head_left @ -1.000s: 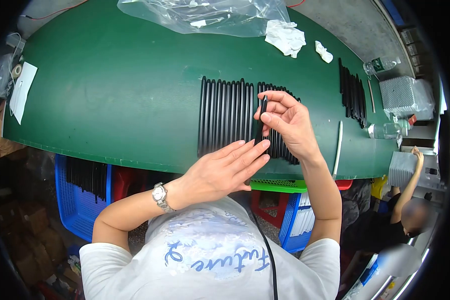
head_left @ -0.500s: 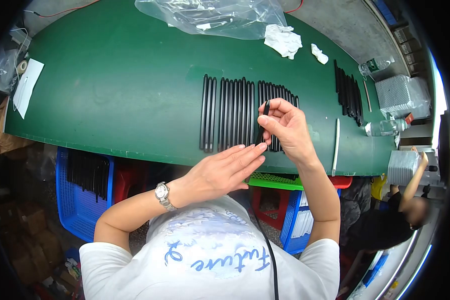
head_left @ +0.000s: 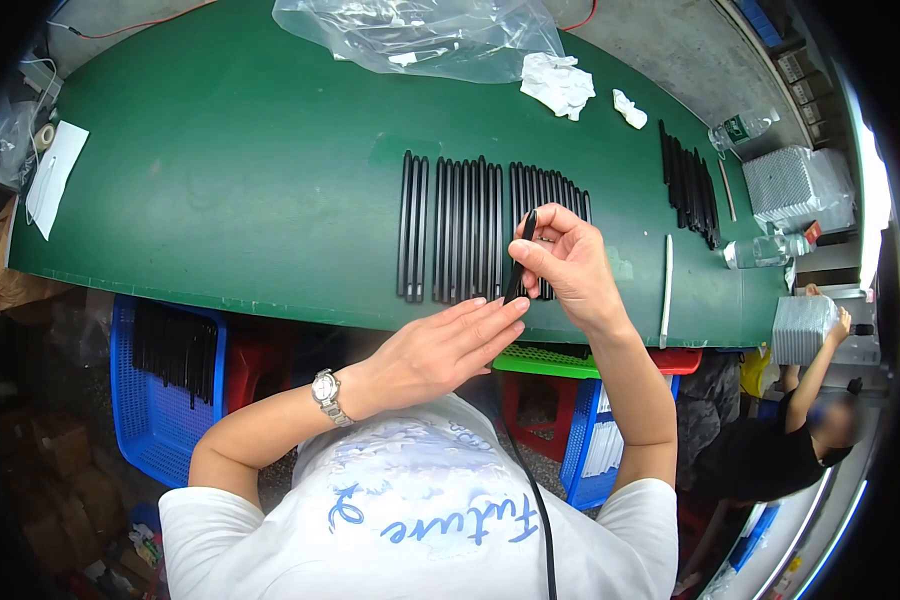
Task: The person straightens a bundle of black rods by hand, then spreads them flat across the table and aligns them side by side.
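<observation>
A slim black pen-like stick (head_left: 527,228) stands tilted between the thumb and fingers of my right hand (head_left: 568,268). My left hand (head_left: 445,350) has its fingers stretched out flat and close together. Its fingertips touch the lower end of the stick, and part of that end is hidden by them. Behind my hands, similar black sticks lie side by side on the green table: a small group (head_left: 413,225) on the left, a wider group (head_left: 468,225) in the middle, and another group (head_left: 545,180) partly covered by my right hand.
More black sticks (head_left: 690,180) and a white rod (head_left: 667,290) lie to the right. Clear plastic film (head_left: 420,40) and crumpled tissue (head_left: 558,85) are at the back. A blue basket (head_left: 160,440) holds black sticks below the table edge. Another person (head_left: 770,450) is at far right.
Both hands keep nearly the same pose around the stick, with a slight shift. The view has moved a little. The other person's arm at far right has moved slightly.
</observation>
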Motion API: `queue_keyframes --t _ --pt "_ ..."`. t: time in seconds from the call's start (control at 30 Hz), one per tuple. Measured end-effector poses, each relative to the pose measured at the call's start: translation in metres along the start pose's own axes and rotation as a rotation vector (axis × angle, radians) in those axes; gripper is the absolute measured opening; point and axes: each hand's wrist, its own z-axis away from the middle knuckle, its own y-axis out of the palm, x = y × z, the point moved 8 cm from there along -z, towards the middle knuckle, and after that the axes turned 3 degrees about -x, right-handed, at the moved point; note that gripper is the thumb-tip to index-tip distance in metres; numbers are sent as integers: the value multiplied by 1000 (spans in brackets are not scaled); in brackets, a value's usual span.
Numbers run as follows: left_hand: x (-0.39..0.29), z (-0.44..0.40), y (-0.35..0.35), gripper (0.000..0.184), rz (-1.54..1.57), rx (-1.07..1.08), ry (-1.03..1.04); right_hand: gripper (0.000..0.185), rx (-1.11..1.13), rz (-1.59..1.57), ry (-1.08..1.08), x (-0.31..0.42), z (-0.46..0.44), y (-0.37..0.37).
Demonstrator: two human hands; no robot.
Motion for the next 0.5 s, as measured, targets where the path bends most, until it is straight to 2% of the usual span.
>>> queue_keyframes --t 0.1,0.2,0.3,0.5 --pt "-2 1 -1 52 3 -24 -9 18 9 4 1 0 2 0" --pt "-5 -1 -6 50 25 -46 -8 21 27 -11 24 1 4 -2" --pt "-7 0 -5 59 -14 -46 16 23 47 -45 43 -2 5 -5" --pt "-9 2 -4 57 -15 -36 32 27 98 -118 83 -8 6 -6"
